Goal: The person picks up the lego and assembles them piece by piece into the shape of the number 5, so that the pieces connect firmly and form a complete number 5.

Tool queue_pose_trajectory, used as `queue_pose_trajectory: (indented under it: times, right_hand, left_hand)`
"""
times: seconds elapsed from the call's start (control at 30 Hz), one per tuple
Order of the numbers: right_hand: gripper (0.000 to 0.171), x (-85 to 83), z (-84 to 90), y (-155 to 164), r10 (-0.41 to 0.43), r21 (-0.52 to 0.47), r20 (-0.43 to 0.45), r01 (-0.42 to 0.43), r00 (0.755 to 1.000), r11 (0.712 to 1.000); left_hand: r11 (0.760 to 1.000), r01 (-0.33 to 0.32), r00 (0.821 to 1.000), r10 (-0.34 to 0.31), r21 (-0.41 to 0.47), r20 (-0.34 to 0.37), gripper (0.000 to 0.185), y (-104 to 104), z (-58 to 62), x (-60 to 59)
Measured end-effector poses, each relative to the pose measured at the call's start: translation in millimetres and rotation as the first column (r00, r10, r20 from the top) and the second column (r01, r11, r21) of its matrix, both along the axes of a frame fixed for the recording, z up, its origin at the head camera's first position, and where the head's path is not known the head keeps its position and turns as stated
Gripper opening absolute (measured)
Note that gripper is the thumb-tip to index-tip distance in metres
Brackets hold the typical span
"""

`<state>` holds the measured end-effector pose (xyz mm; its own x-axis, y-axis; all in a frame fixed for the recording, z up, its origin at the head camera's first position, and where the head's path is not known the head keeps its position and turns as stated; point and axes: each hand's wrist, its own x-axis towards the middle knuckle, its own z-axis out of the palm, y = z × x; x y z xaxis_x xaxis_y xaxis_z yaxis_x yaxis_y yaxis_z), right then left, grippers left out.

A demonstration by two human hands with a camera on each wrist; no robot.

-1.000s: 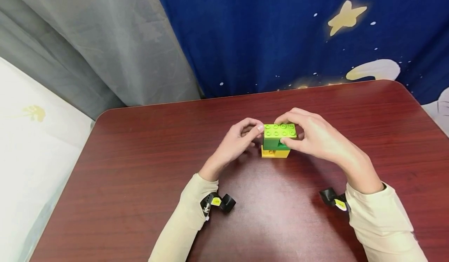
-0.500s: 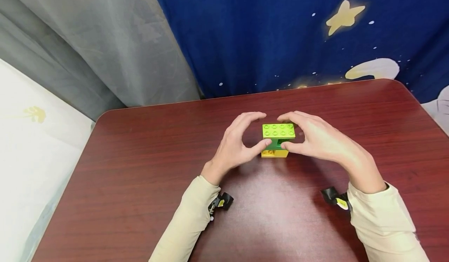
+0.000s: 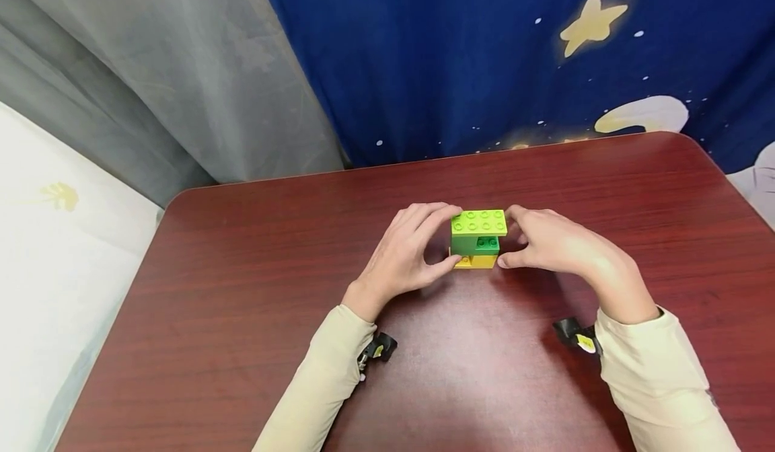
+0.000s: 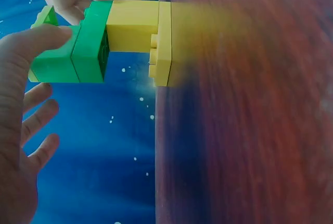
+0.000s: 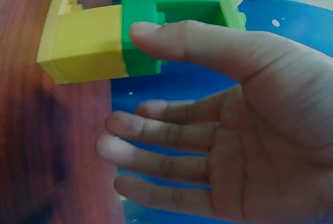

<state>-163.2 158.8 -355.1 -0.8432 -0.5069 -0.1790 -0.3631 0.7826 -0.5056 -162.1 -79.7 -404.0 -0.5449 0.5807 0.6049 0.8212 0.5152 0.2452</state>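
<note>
Dark red desk (image 3: 242, 304) in front of a blue starry curtain (image 3: 460, 55). A block stack (image 3: 477, 240) is standing mid-desk: lime block on dark green on yellow. Since 1.0 s ago, both hands have been dropping lower around it. Left hand (image 3: 404, 257) is now pinching its left side, thumb at the base; right hand (image 3: 547, 243) is pinching the right side. The grip is now bracing the lower layers.

left hand (image 3: 404, 255): fingers curled, thumb stretched toward centre, palm facing right
right hand (image 3: 547, 243): fingers curled, thumb stretched toward centre, palm facing left
forearms: both angled inward, cream sleeves down to the wrists
wrists: low, a small black camera under each
</note>
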Motion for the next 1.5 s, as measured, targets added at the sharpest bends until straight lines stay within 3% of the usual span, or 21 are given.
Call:
queue_pose_trajectory:
  times: [0.27,0.7,0.83,1.0,1.5]
  right_hand:
    - [0.032,-5.4,-8.7,-3,0.021,-0.073,0.017,-0.02,1.0,0.997]
    - [0.035,-6.5,-10.7,-2,0.019,-0.071,0.024,-0.017,1.0,0.997]
    - [0.033,-6.9,-11.7,-3,0.033,-0.08,0.042,-0.029,0.999,0.996]
    - [0.033,-7.6,-11.8,-4,0.042,-0.058,0.06,-0.038,0.997,0.998]
    - [0.025,-9.0,-12.2,-8,0.062,-0.044,0.035,-0.06,0.997,0.997]
  left_hand:
    - [0.997,-0.002,1.0,0.002,-0.08,-0.002,0.055,3,-0.9,0.5]
    - [0.981,-0.055,0.998,0.05,-0.188,-0.032,0.058,3,-0.8,0.5]
    - [0.978,-0.085,0.996,0.08,-0.192,-0.035,0.061,0,-1.1,0.1]
    - [0.985,-0.071,0.997,0.068,-0.159,-0.021,0.065,0,-2.5,-1.8]
    - [0.984,-0.101,0.995,0.096,-0.146,-0.04,0.069,-1,-2.0,-4.9]
